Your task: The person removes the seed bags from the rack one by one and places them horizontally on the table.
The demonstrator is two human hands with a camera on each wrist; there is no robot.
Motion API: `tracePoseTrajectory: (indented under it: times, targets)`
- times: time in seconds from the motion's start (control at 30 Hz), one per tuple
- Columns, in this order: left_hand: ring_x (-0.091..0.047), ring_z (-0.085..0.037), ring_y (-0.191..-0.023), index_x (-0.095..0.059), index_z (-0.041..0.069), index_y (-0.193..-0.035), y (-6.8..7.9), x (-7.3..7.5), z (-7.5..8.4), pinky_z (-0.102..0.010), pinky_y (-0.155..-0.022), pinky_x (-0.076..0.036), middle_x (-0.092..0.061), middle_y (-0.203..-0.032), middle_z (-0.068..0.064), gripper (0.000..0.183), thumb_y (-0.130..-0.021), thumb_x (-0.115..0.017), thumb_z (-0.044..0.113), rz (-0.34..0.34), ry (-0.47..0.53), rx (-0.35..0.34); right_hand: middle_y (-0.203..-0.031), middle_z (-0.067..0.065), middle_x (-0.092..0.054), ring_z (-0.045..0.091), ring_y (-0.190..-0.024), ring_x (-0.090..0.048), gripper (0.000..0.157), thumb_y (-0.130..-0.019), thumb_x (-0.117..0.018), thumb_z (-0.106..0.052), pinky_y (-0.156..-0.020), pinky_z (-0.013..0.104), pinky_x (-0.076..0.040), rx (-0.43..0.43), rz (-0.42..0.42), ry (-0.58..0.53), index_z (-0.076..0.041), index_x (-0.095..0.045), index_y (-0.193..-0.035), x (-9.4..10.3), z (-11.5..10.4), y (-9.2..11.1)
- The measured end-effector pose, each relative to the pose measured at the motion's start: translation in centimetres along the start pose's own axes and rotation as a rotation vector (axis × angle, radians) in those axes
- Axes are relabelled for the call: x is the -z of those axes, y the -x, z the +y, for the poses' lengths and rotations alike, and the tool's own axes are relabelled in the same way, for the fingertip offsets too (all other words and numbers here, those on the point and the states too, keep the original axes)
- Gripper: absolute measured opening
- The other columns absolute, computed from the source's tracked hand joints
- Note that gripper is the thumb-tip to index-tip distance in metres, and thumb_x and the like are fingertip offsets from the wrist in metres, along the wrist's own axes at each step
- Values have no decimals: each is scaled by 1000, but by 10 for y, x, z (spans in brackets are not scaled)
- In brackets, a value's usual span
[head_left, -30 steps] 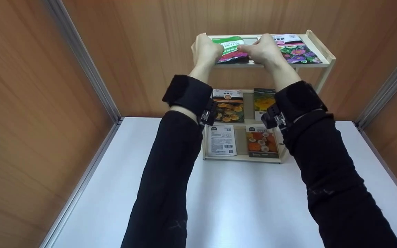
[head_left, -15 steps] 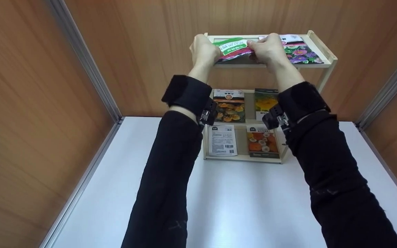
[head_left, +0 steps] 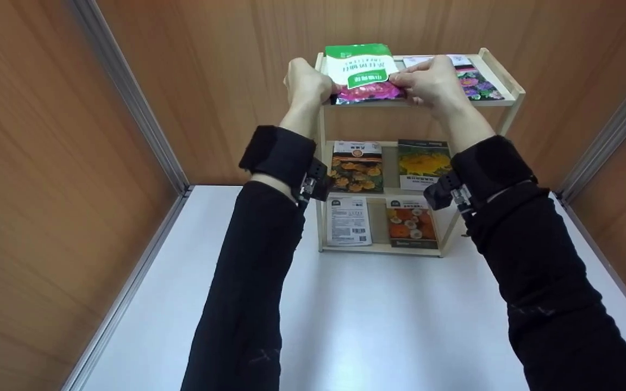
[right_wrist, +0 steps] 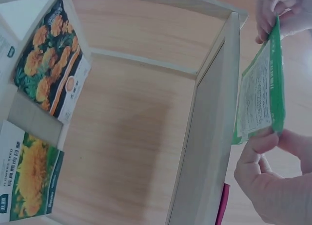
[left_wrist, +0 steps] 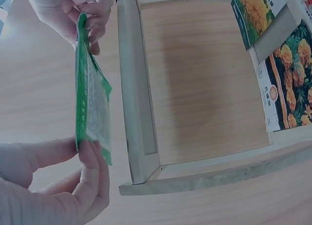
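thumb and fingers of the left hand (head_left: 306,81) pinch the left edge of a green and white packet (head_left: 361,68), while those of the right hand (head_left: 431,81) pinch its right edge. both grips sit toward the near end of the packet, where a pink flower picture shows. it is held above the left end of the top shelf (head_left: 495,68) of a small pale wooden rack (head_left: 381,249), and the left wrist view shows a gap between packet and shelf.

on the right end of that shelf, near its right corner, lies a packet with pink and purple flowers (head_left: 481,86), partly hidden behind the right hand.

below, the middle shelf carries an orange flower packet (head_left: 356,171) toward its left edge and a yellow flower packet (head_left: 421,163) toward its right edge. along the bottom shelf, a white packet covered in print (head_left: 349,221) lies at the left edge, and one with orange and white flowers (head_left: 412,224) at the right edge.

the rack stands toward the far edge of a white table (head_left: 370,315), in front of a wood-grain wall (head_left: 210,49). black sleeves (head_left: 237,288) cover both forearms, and a black band (head_left: 279,155) wraps each wrist.
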State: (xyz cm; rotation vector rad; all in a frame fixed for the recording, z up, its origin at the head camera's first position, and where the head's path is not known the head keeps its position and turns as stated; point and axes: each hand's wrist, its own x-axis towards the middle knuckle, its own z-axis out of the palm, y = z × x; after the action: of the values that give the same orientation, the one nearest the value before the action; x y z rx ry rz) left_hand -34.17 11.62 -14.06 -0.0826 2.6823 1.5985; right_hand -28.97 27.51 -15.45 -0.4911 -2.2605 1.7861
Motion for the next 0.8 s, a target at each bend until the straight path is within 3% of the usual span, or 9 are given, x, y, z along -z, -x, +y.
tracePoseTrajectory:
  times: [0.17,0.27,0.37,0.63,0.8]
  targets:
    - [-61,-12,-70,-62,2,-100,-2,2,-12,-17,-56,-48,-60,-92,-6,33,-69,-74,7,-72,150,1,-92,4,-50,10,-69,-51,17,-79,-66,-14,-52,16,-43,38,-21,-4,-3,-59,-89,2,7,8]
    - [-60,-13,-65,-64,-1,-96,0,4,-22,-19,-56,-50,-59,-92,-9,26,-71,-72,2,-132,257,-33,-91,4,-52,10,-67,-51,21,-79,-66,-13,-53,16,-44,67,-25,-10,0,-59,-94,2,14,12]
    - [-59,-13,-64,-64,-3,-93,5,5,-34,-20,-59,-50,-58,-90,-9,23,-72,-71,2,-163,300,-83,-90,4,-53,11,-66,-51,23,-79,-66,-13,-54,16,-45,96,-16,-4,1,-59,-96,2,22,17]
    - [-55,-10,-58,-63,-6,-93,22,-9,-65,-23,-57,-50,-61,-78,-9,21,-74,-69,2,-178,350,-268,-77,4,-56,10,-61,-51,21,-78,-67,-14,-53,16,-46,219,20,-66,1,-58,-90,5,56,33]
    - [-52,-10,-58,-63,-8,-89,30,-22,-85,-22,-53,-47,-58,-71,-7,17,-74,-68,-1,-164,415,-334,-75,6,-56,11,-60,-50,16,-78,-67,-10,-50,16,-45,314,26,-164,0,-58,-86,7,82,41]
